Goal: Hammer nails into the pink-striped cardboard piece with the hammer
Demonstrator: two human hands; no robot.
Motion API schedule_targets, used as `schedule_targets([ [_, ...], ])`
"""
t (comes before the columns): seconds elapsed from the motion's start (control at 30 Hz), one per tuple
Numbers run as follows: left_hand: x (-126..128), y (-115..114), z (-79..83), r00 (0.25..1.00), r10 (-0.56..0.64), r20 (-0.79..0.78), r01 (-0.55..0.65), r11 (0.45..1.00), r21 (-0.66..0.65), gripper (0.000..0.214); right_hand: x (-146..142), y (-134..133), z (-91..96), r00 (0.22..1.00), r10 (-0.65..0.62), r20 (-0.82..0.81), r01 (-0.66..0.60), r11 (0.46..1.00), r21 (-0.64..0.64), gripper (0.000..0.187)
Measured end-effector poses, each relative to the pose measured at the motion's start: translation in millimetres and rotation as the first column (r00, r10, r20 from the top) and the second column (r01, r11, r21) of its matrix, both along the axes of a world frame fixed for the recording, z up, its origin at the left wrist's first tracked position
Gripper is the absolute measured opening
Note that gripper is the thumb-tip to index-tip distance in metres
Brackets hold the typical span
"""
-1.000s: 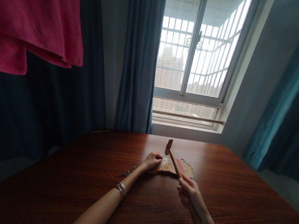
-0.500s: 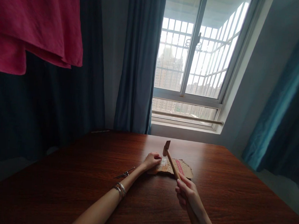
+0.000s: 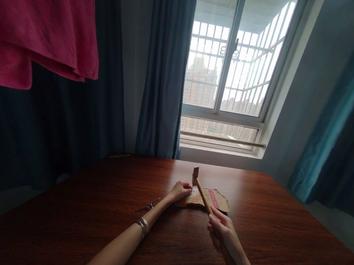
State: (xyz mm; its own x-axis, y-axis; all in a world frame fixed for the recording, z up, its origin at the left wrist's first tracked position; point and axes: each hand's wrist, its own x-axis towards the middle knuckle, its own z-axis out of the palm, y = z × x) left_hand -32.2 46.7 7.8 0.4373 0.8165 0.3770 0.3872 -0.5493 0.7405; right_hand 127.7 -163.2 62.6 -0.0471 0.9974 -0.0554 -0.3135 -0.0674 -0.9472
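A ragged brown piece of cardboard-like material (image 3: 217,201) with a pink strip lies on the dark wooden table (image 3: 99,223). My left hand (image 3: 180,190) rests on its left end, fingers curled and pinched on something small I cannot make out. My right hand (image 3: 222,233) is wrapped round the wooden handle of a small hammer (image 3: 200,188). The hammer's head hangs just right of my left fingertips, above the piece. Bracelets circle my left wrist.
A thin metal tool (image 3: 147,205) lies on the table left of my left forearm. A window (image 3: 228,71) with blue curtains (image 3: 164,75) stands behind the table. Pink cloth (image 3: 42,28) hangs at the upper left.
The hammer head has moved left and a little down, closer to my left fingertips. My right hand shifted slightly left. My left hand stayed in place.
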Motion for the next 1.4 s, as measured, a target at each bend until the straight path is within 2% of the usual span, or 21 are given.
schedule_targets([
  [0.17, 0.2, -0.3, -0.3, 1.0, 0.023, -0.009, -0.023, 1.0, -0.009, 0.015, -1.9, -1.1, 0.5, 0.999, -0.034, -0.027, 0.033, 0.999, -0.03, 0.067],
  [0.43, 1.1, 4.6, -7.2, 0.999, 0.005, 0.034, -0.005, 1.0, -0.005, 0.015, -4.0, -6.1, 12.7, 0.998, 0.048, -0.039, -0.048, 0.999, 0.015, 0.061],
  [0.57, 1.0, 4.4, -7.3, 1.0, 0.017, 0.024, -0.017, 1.0, -0.008, 0.017, -2.2, -4.5, 8.6, 0.998, 0.063, -0.002, -0.063, 0.998, 0.021, 0.06],
  [0.8, 0.8, 3.0, -6.1, 1.0, 0.009, 0.016, -0.008, 0.999, -0.041, 0.015, -0.7, -0.7, 0.8, 1.0, -0.003, 0.006, 0.003, 1.0, -0.004, 0.064],
  [1.23, 1.3, 5.6, -10.7, 0.999, 0.03, 0.027, -0.029, 0.998, -0.055, 0.016, 2.6, -1.0, 1.8, 1.0, 0.023, 0.01, -0.022, 1.0, -0.019, 0.06],
  [1.4, -1.0, 4.0, -8.1, 0.999, -0.007, 0.036, 0.008, 1.0, -0.03, 0.017, 1.6, -0.9, 1.5, 1.0, 0.01, -0.012, -0.01, 1.0, -0.027, 0.059],
])
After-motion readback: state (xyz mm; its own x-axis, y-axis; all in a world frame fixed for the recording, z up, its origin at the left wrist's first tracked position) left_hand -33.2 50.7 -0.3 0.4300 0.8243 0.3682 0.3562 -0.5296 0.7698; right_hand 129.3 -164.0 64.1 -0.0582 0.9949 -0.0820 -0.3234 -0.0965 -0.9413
